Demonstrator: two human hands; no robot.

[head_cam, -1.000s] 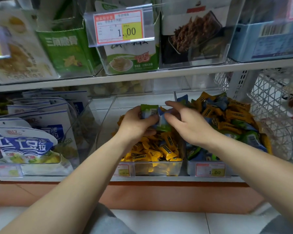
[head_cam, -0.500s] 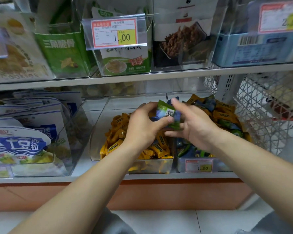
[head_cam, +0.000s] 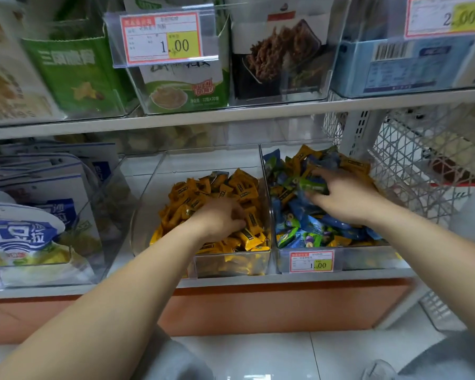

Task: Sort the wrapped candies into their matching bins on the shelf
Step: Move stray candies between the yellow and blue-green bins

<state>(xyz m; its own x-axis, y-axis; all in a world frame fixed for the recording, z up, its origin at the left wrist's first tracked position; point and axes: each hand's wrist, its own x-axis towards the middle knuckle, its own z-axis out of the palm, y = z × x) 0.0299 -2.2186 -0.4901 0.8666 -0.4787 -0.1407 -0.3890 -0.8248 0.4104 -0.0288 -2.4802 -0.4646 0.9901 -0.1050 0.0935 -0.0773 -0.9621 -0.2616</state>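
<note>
Left hand (head_cam: 220,218), crinkly orange candies (head_cam: 240,187), clear bin (head_cam: 146,204)

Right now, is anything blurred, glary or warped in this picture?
Head view: the upper shelf edge bows from wide-angle distortion; the left hand and right hand are slightly motion-smeared; the 2.00 price tag is soft; same view, a pale sheen hazes the clear tag holder.
</note>
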